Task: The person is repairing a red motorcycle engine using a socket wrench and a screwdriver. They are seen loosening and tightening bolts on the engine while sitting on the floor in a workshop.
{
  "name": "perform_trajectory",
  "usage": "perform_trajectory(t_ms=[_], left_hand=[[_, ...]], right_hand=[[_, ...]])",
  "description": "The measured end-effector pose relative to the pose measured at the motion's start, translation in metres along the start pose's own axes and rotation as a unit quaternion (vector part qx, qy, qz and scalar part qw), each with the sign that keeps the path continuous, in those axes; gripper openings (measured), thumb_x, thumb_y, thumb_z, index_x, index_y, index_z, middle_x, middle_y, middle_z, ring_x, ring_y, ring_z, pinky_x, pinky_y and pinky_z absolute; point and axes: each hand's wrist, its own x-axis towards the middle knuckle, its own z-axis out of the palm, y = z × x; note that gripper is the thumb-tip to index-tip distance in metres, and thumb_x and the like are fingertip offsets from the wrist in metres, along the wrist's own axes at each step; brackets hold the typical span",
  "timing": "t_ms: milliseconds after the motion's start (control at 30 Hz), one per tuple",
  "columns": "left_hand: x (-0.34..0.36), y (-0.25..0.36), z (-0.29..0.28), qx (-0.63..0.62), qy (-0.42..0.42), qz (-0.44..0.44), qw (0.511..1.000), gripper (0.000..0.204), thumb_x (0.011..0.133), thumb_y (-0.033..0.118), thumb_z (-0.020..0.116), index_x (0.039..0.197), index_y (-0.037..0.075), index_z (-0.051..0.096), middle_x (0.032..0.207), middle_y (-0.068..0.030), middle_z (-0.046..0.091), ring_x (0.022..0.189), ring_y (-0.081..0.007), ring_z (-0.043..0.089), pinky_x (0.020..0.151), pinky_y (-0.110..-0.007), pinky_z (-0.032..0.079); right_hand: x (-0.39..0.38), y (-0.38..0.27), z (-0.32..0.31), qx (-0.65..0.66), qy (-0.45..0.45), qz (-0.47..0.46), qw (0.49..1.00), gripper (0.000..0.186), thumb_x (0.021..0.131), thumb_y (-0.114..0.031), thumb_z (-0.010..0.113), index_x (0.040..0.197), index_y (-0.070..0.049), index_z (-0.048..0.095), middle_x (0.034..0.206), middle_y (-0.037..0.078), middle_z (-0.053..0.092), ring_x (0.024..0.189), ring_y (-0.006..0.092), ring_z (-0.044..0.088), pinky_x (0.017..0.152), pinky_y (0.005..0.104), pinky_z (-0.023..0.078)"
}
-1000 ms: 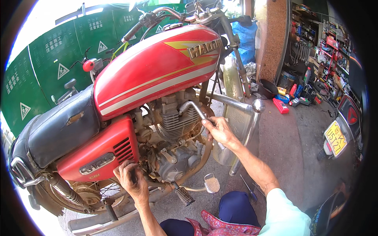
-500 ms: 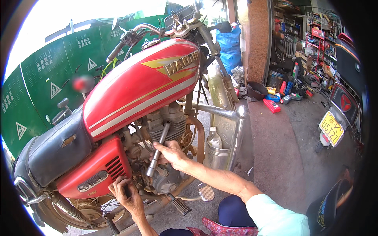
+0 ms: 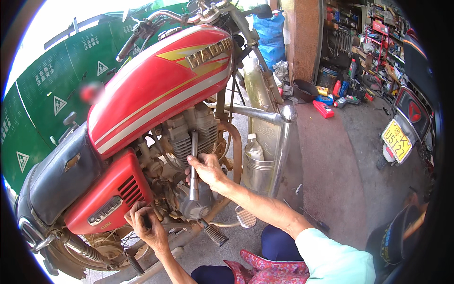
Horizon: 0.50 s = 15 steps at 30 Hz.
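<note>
Silver tool [image 3: 194, 186], striped red tank [image 3: 156, 87]

The tool [image 3: 194, 190] is smooth, shiny metal, the engine [image 3: 181, 142] dull, ribbed and grimy metal. The fuel tank [image 3: 156, 90] looks smooth and glossy, the side panel [image 3: 94, 199] softer in sheen; the seat [image 3: 59, 177] has a vinyl-like cover, the blue bag [image 3: 270, 45] crinkled plastic.

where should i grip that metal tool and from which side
Probably mid-shaft, where the right hand holds the metal tool, coming from the person's right: its straight, slim shaft runs nearly upright in the picture, before the engine, which suits a sideways wrap.
</note>
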Motion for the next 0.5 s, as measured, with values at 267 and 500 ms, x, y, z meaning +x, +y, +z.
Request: perform_trajectory(t_ms=[267, 500], left_hand=[[0.0, 0.003, -0.003, -0.011, -0.004, -0.027, 1.0, 0.017, 0.075, -0.012, 0.061, 0.08, 0.005, 0.057, 0.097, -0.0063, 0.063, 0.094, -0.0242, 0.051, 0.089, -0.036, 0.039], [0.003, 0.005, -0.006, 0.004, -0.003, 0.006, 1.0, 0.02, 0.07, -0.012, 0.06, 0.079, 0.005, 0.059, 0.094, -0.0061, 0.063, 0.092, -0.0248, 0.053, 0.089, -0.036, 0.038]], right_hand=[[0.031, -0.058, -0.099, -0.504, -0.026, -0.073, 0.86, 0.022, 0.091, -0.022, 0.062, 0.088, -0.001, 0.064, 0.067, 0.006, 0.059, 0.053, 0.0136, 0.056, 0.046, 0.0303, 0.042], [0.018, -0.055, -0.094, -0.342, -0.003, -0.14, 0.929, 0.025, 0.09, -0.018, 0.065, 0.08, 0.005, 0.064, 0.06, 0.005, 0.059, 0.046, 0.0111, 0.057, 0.041, 0.0266, 0.045]])
